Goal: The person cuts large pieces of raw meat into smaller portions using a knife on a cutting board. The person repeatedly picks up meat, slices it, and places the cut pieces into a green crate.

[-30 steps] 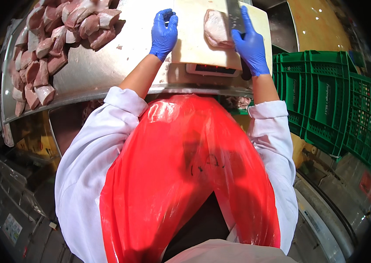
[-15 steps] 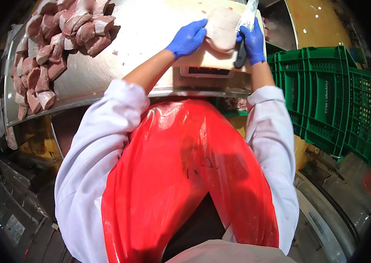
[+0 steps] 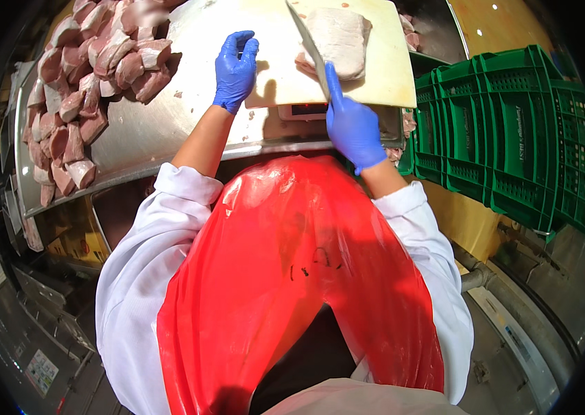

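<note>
A pale slab of raw meat (image 3: 339,43) lies on the cream cutting board (image 3: 389,86). My right hand (image 3: 356,131), in a blue glove, is closed round a knife whose handle is hidden under it. The forefinger reaches along the back of the knife (image 3: 309,47), and its blade points away from me at the slab's left edge. To the left of the slab, my left hand (image 3: 235,75), gloved in blue too, is raised over the board's left side. It holds nothing, and its fingers are loosely bent with a gap at the thumb.
Many cut pieces of raw meat (image 3: 71,104) are heaped on the left of the metal table (image 3: 137,121). Green plastic crates (image 3: 493,131) stand on the right. A metal tray (image 3: 437,31) with meat bits is behind the board, and a device with a dark display (image 3: 303,111) sits under its near edge.
My left hand has let go of the meat and moved left. The right hand has come nearer and left with the knife, now at the slab's left edge. The slab has turned slightly.
</note>
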The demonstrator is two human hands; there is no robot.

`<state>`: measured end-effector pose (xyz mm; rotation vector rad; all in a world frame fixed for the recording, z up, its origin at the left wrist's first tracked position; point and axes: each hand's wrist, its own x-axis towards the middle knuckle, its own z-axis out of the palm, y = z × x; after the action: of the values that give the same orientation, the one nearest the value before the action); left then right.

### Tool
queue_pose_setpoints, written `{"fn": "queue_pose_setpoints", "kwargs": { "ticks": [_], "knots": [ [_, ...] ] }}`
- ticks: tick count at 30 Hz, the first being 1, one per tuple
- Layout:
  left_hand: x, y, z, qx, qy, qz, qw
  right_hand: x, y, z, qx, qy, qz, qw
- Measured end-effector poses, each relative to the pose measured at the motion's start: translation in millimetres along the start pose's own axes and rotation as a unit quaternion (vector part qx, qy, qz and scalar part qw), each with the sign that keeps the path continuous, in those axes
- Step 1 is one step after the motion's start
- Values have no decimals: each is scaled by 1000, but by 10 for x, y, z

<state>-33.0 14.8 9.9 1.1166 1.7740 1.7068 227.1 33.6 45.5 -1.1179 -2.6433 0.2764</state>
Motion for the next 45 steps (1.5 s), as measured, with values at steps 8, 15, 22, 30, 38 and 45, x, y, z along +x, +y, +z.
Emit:
{"fn": "queue_pose_setpoints", "kwargs": {
  "ticks": [8,15,22,30,38,45],
  "knots": [
    [-66,59,303,-23,24,35,999,-1032,98,-435,18,-170,22,985],
    [-161,177,517,282,-82,80,953,-1070,85,-664,200,-24,146,969],
    [-60,92,417,201,-123,42,971,231,-293,-105,60,58,93,992],
    [62,74,355,212,-151,16,965,144,-643,-334,-105,-161,82,978],
    [571,-295,61,235,-116,39,964,-890,-699,-740,-69,-242,131,959],
    [1332,329,-239,-84,-187,118,972,-1124,-591,-574,196,-57,189,960]
  ]
}}
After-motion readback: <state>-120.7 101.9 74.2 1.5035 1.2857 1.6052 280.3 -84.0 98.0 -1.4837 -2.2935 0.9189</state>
